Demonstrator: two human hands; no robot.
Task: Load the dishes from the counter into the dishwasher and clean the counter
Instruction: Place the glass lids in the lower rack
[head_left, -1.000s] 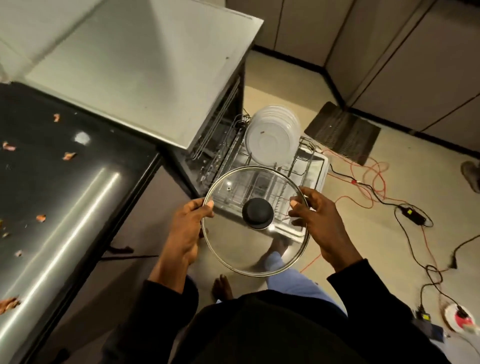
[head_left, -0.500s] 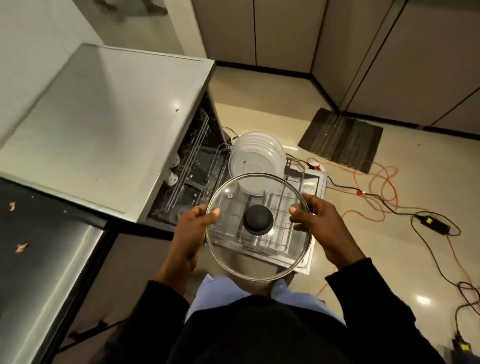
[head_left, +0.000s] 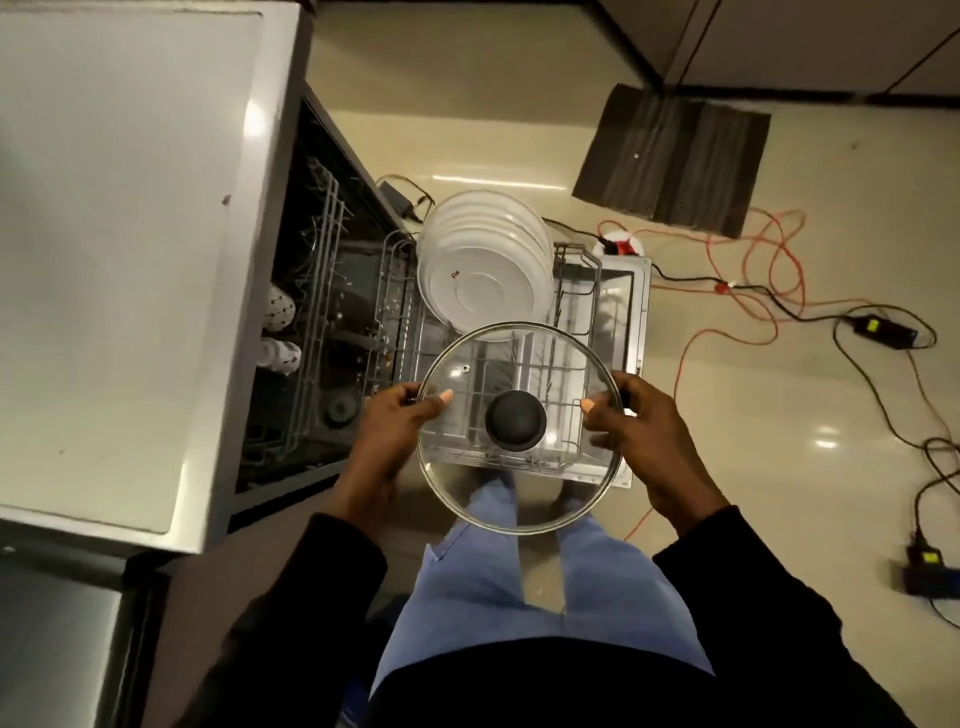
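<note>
I hold a round glass lid (head_left: 519, 483) with a black knob level over the pulled-out lower rack (head_left: 582, 291) of the open dishwasher (head_left: 322, 332). My left hand (head_left: 395, 431) grips the lid's left rim and my right hand (head_left: 644, 436) grips its right rim. Behind the lid, several white plates (head_left: 483, 260) stand upright in the rack. Two patterned cups (head_left: 280, 332) sit in the upper rack inside the machine.
The dishwasher's grey top (head_left: 119, 234) fills the left. A dark floor mat (head_left: 675, 161) lies at the back right. Orange and black cables (head_left: 769, 270) with power adapters (head_left: 883, 327) trail over the floor on the right. A strip of steel counter (head_left: 57, 639) shows at lower left.
My view has swung right, off the crumb-strewn counter, to look straight down on the dishwasher rack. The lid stays in both hands, now over the rack's front half.
</note>
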